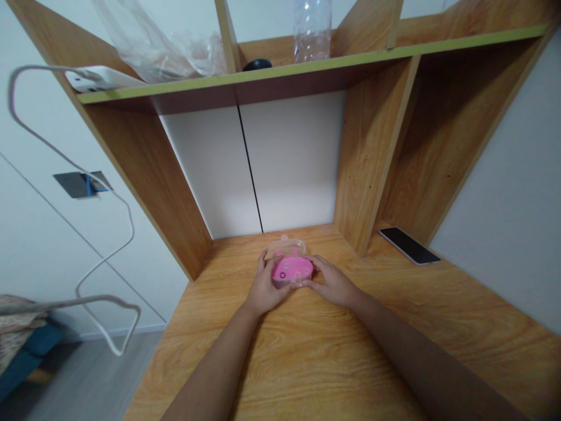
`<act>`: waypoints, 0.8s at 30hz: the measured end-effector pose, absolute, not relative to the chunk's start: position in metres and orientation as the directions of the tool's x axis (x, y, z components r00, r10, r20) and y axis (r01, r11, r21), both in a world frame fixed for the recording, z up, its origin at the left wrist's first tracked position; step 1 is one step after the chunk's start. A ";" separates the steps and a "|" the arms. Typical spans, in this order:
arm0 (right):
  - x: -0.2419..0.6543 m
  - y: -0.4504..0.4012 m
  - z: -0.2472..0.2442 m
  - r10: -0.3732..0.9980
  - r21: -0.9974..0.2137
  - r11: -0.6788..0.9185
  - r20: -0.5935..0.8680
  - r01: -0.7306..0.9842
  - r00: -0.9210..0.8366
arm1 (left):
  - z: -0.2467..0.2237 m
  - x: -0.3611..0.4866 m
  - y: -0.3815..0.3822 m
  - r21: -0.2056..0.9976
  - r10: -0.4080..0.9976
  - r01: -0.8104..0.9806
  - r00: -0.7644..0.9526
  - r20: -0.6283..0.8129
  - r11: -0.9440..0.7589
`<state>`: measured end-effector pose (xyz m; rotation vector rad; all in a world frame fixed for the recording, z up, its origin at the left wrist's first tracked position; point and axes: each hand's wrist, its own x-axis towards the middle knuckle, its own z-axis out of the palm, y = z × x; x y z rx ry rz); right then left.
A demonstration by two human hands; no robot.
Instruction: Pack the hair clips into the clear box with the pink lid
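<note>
A small pink plastic case (293, 270) sits on the wooden desk (307, 362), and a clear oval lid (286, 248) stands tilted up behind it. My left hand (265, 286) grips the case's left end, with its fingers curled around the side. My right hand (331, 282) holds the right end, with its fingertips pressed against the pink body. The hands hide both ends of the case. Its inside is hard to make out under the clear plastic.
A black smartphone (409, 245) lies face up at the desk's right. Wooden shelves and upright panels (370, 158) enclose the desk's back, with a plastic bottle (312, 30) and a plastic bag (162, 47) on top. A white cable (83, 169) hangs at the left.
</note>
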<state>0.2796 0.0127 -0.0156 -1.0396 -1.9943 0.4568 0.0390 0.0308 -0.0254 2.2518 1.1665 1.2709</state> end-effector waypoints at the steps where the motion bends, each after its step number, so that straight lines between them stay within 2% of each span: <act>1: 0.280 0.013 -0.016 0.803 -0.630 0.594 0.501 0.500 -0.323 | -0.026 0.040 0.031 0.599 0.774 0.507 0.273 0.571 -0.620; 13: 0.279 0.010 -0.012 0.800 -0.641 0.599 0.502 0.480 -0.328 | -0.029 0.039 0.033 0.621 0.772 0.470 0.270 0.576 -0.627; 24: 0.282 0.017 -0.020 0.816 -0.649 0.578 0.481 0.495 -0.321 | -0.022 0.039 0.032 0.703 0.845 0.473 0.236 0.480 -0.531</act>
